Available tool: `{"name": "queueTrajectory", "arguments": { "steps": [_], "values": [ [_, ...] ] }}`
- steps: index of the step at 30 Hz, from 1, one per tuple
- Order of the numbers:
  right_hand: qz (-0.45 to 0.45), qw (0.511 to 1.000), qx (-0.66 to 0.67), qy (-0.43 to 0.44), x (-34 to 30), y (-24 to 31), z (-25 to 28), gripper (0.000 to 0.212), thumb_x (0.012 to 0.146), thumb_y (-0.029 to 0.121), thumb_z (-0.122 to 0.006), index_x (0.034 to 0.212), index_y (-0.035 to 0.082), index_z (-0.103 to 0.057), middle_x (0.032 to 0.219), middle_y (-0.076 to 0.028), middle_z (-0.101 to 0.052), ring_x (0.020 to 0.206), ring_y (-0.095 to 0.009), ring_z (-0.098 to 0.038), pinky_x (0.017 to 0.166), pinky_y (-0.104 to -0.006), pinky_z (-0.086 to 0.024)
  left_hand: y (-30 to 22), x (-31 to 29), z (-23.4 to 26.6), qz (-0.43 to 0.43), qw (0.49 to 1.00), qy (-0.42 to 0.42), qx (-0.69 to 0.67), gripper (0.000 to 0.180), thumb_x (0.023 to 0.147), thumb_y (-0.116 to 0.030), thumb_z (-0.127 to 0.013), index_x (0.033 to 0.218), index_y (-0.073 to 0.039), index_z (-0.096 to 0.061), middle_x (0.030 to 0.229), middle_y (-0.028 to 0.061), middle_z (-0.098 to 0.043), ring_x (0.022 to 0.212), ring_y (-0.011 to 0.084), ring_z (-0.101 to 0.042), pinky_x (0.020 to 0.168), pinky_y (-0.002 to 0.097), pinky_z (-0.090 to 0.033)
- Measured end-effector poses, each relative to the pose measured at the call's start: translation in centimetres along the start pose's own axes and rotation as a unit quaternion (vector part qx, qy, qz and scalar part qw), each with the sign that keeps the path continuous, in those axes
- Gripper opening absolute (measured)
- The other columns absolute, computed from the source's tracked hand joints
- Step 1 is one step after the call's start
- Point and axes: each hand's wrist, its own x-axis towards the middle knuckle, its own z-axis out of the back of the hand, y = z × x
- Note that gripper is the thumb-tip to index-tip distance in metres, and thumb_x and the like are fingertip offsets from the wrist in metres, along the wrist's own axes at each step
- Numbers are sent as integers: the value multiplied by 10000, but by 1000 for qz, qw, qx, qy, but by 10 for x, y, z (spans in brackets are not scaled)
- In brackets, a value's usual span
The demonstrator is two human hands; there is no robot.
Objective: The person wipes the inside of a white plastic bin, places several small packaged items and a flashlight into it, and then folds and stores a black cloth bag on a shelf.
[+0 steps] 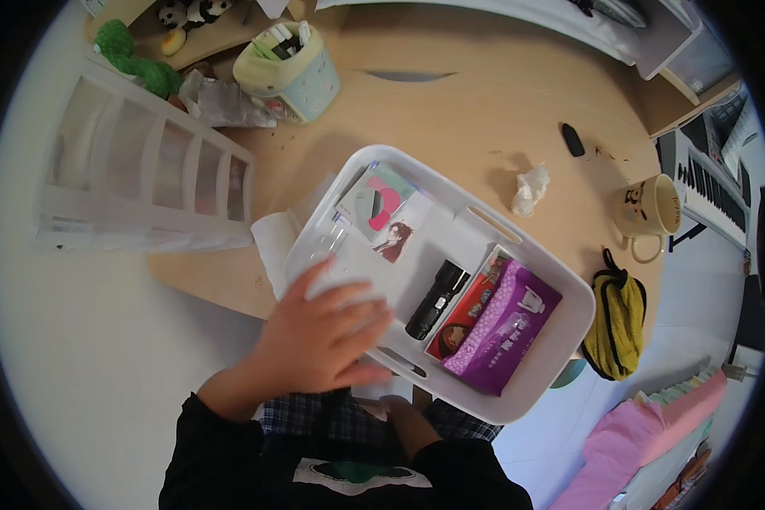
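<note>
- The white tray (561,336) is set on the wooden desk (450,110), overhanging its near edge.
- The left hand (323,331) is spread flat, fingers open, over the tray's near corner (nothing gripped).
- The right hand (408,421) is seen below the tray; its grip cannot be told.

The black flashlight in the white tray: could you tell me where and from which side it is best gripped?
Grip the black flashlight around its middle barrel, coming from above. It lies flat and slanted in the white tray, with bare floor on its left, while the red packet crowds its right side.
</note>
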Motion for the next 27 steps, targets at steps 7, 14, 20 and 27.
{"name": "queueTrajectory", "arguments": {
  "steps": [7, 14, 20, 27],
  "values": [
    [-11, 992, 80, -93, -13, -39, 71, 402, 788, 229, -615, 1140, 54, -527, 1125, -131, -557, 1057, -289, -522, 845, -443, -439, 36, 33, 8, 150, 986, -24, 72, 532, 736, -279, -654, 1207, -89, -497, 1348, 146, -342, 1236, 329, -315, 999, 460, -284],
    [-6, 963, 158, -220, -50, -60, 181, 388, 796, 207, -609, 1141, 49, -530, 1127, -127, -559, 1054, -284, -525, 843, -431, -441, 91, 92, 0, 93, 992, -58, -59, 448, 819, -269, -580, 1213, -75, -490, 1286, 157, -428, 1141, 331, -434, 945, 383, -360],
    [17, 942, 183, -282, -70, -68, 246, 375, 803, 189, -604, 1142, 45, -532, 1129, -123, -561, 1052, -279, -528, 842, -421, -443, 118, 102, -12, 52, 991, -28, -116, 314, 843, -293, -533, 1020, -39, -590, 994, 142, -595, 907, 309, -554, 799, 375, -439],
    [34, 918, 221, -328, -116, -68, 284, 361, 811, 167, -598, 1144, 41, -535, 1131, -119, -563, 1049, -274, -531, 840, -409, -445, 121, 93, -16, 61, 975, -75, -201, 242, 856, -190, -527, 1008, -17, -602, 942, 152, -601, 867, 295, -572, 754, 359, -449]
  ]
}}
